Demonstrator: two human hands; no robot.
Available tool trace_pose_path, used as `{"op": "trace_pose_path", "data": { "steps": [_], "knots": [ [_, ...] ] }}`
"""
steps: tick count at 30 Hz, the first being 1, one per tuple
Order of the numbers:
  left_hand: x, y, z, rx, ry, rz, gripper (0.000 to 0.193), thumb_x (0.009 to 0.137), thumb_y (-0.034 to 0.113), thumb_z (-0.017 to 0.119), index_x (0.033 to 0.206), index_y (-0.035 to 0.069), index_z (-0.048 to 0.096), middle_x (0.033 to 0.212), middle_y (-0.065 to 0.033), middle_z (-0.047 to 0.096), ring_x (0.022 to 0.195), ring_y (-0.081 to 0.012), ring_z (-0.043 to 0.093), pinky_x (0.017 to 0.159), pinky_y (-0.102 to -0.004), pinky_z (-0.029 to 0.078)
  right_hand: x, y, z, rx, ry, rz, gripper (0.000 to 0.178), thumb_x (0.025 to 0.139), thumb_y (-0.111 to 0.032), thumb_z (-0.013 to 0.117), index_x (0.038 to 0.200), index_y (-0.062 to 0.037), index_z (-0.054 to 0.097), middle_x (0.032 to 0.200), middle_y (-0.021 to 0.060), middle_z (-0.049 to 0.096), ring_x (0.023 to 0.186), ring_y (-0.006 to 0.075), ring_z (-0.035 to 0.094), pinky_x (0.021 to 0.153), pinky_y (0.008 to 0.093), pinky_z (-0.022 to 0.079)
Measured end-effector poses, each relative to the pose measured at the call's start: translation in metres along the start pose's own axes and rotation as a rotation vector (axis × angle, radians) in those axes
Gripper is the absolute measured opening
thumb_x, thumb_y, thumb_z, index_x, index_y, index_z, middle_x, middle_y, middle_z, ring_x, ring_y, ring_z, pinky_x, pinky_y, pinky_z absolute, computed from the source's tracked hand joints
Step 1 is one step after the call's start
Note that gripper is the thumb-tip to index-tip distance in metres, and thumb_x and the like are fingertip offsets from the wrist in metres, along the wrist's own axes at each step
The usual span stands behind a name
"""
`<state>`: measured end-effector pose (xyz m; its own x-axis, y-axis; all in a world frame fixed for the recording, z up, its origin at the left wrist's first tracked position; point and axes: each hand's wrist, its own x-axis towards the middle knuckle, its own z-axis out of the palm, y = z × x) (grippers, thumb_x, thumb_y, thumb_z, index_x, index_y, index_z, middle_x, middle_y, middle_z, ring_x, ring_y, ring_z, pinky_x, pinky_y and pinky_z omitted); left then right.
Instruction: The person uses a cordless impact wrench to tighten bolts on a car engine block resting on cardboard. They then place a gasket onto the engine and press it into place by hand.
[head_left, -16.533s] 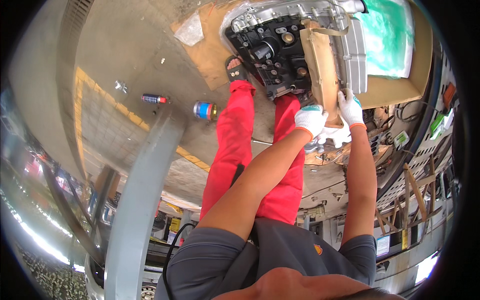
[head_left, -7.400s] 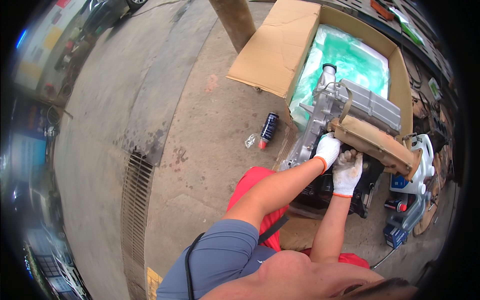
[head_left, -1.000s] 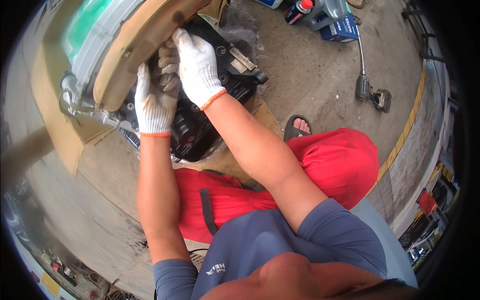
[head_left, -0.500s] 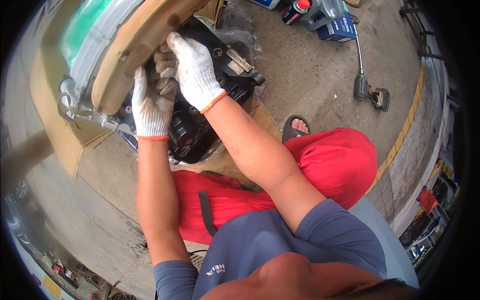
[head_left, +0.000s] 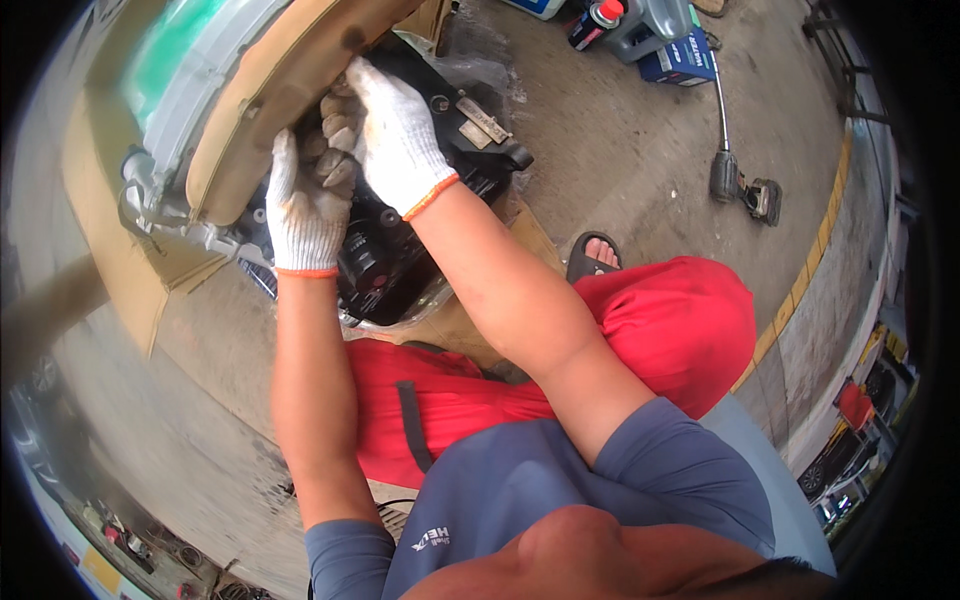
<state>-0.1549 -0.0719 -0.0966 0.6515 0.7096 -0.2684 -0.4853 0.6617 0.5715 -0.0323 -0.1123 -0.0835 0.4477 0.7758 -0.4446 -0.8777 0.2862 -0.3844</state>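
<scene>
Both hands wear white knit gloves with orange cuffs and grey-brown stained fingers. My left hand has its fingers curled in, with its thumb up by the lower edge of a long curved tan part. Close beside it, my right hand is also closed, its thumb side at the same edge. Whatever the fingers hold between them is hidden. Under and around the hands lies a black engine-like assembly, with a black round cylinder below my left wrist and a pale metal strip on its right side.
A grey part with a green face lies behind the tan one, by cardboard. At right, a cordless power tool with a long shaft lies on concrete. A blue box, grey jug and red-capped can stand at top.
Both hands stay at the tan part's edge. The right hand has shifted slightly, and the fingers of both hands have moved a little. The whole view has drifted slightly.
</scene>
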Motion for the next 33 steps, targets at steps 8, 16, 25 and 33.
{"op": "trace_pose_path", "data": {
  "steps": [8,16,25,33],
  "knots": [
    [-0.001,0.003,-0.007,0.045,0.082,-0.024,0.047,0.107,0.033,0.064,0.142,0.005,0.053,0.113,-0.0071,0.067,0.087,-0.0152,0.062,0.068,-0.0241,0.049,0.001,0.005,-0.005,0.041,-0.028,0.096,0.042,0.108,-0.043,0.060,0.095,-0.0030,0.061,0.075,0.0086,0.063,0.056,0.0159,0.058,0.047,0.0256,0.048],
    [-0.033,0.019,0.026,0.080,0.399,-0.151,0.022,0.105,0.031,0.067,0.113,0.012,0.063,0.081,0.0002,0.059,0.063,-0.0097,0.047,0.055,-0.0249,0.038,0.009,0.006,-0.012,-0.012,-0.114,0.065,0.030,0.108,-0.041,0.060,0.102,-0.0114,0.061,0.080,0.0004,0.054,0.069,0.0157,0.054,0.057,0.0295,0.044],
    [-0.136,0.041,0.074,0.299,0.361,-0.284,0.032,0.106,0.028,0.062,0.129,0.005,0.066,0.077,0.0043,0.058,0.060,-0.0041,0.044,0.053,-0.0211,0.034,0.002,-0.014,-0.002,0.065,-0.198,0.373,0.046,0.109,-0.051,0.048,0.077,-0.0187,0.046,0.069,-0.0015,0.040,0.060,0.0151,0.037,0.056,0.0309,0.032],
    [-0.188,0.016,0.055,0.665,0.489,-0.265,0.038,0.101,0.041,0.065,0.111,0.004,0.071,0.079,-0.0001,0.062,0.075,-0.0101,0.058,0.070,-0.0292,0.048,-0.086,-0.099,0.000,-0.588,0.358,0.497,0.019,0.104,-0.033,0.069,0.099,-0.0152,0.066,0.089,0.0002,0.063,0.089,0.0200,0.061,0.079,0.0331,0.054]
  ]
}}
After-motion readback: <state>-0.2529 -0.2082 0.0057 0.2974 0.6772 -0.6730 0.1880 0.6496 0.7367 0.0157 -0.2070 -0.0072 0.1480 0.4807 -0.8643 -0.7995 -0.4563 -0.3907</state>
